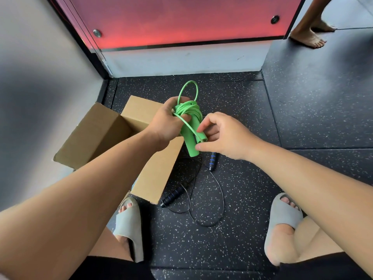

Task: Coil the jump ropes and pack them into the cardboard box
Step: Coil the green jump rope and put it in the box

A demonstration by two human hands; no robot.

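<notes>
so the left hand [165, 122] is clamped round the green jump rope [189, 110] so the coil won't spring apart, right hand [224, 136] pinches its loose strand snug, cardboard box [96, 136] open at 8 o'clock, black jump rope [173, 196] uncoiled on the floor at 6

Grey slide sandals [129, 225], black shorts [113, 267]

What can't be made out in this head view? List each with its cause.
Head view.
Cardboard box interior: covered by left forearm and flap.
Black jump rope far handle: upper end behind the right hand.
Green jump rope coils: partly inside the left hand.
Bystander: cropped by top edge.
</notes>
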